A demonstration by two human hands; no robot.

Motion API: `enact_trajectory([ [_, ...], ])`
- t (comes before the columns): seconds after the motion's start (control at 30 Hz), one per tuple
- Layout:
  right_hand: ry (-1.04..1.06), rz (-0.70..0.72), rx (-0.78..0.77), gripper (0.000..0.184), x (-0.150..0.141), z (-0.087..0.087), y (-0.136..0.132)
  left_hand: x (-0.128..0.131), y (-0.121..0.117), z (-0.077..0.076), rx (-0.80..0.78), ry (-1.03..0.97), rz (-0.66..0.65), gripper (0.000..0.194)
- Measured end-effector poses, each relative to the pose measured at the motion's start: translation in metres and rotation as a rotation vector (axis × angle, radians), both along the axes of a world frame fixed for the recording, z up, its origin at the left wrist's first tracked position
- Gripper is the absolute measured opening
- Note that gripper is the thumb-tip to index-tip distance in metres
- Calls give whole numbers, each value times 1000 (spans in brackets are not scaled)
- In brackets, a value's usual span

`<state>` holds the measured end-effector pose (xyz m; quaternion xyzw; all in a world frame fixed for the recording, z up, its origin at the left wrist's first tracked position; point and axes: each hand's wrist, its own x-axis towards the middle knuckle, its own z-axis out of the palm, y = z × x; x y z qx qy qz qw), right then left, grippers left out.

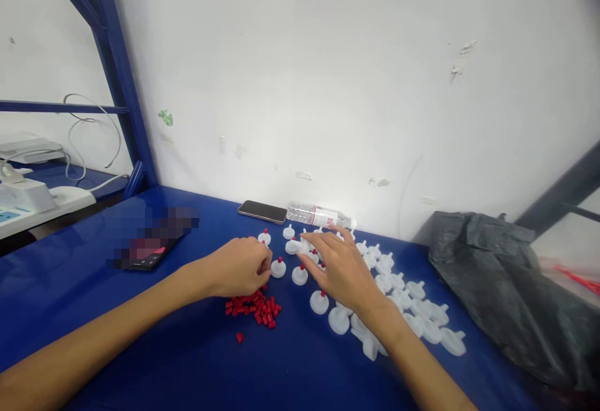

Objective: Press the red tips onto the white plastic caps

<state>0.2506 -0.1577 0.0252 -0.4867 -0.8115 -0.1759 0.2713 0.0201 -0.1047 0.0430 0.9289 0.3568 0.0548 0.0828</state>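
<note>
Blue tabletop (187, 361) underneath — red caps (265, 310) lie heaped beside the left hand (241, 267).

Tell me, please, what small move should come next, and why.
I would probably fit one of the small red tubular plastic caps onto a white round plastic piece whose upright spout looks bare, since similar pieces nearby wear such caps and the left hand is beside the loose ones; whether it holds one is hidden.

Blue bench (197, 355), red caps (255, 306) and white plastic parts (424, 322) suggest a small workshop.
</note>
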Motion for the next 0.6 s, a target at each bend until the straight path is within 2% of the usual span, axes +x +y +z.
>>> enact_trajectory([
  [0.17,0,5,-11,28,0,-1,0,-6,9,1,39,-2,22,20],
  [0.33,-7,12,-26,30,-1,-1,0,-14,14,2,-122,-13,-96,9],
  [0.47,-14,15,-45,30,-1,-1,-1,-13,16,0,-259,-12,-159,11],
  [0.53,-15,17,-51,30,-1,-1,-1,-12,17,-2,-279,-28,-169,12],
  [0.6,-14,18,-54,30,-1,-1,-1,-11,19,-4,-230,-67,-167,11],
])
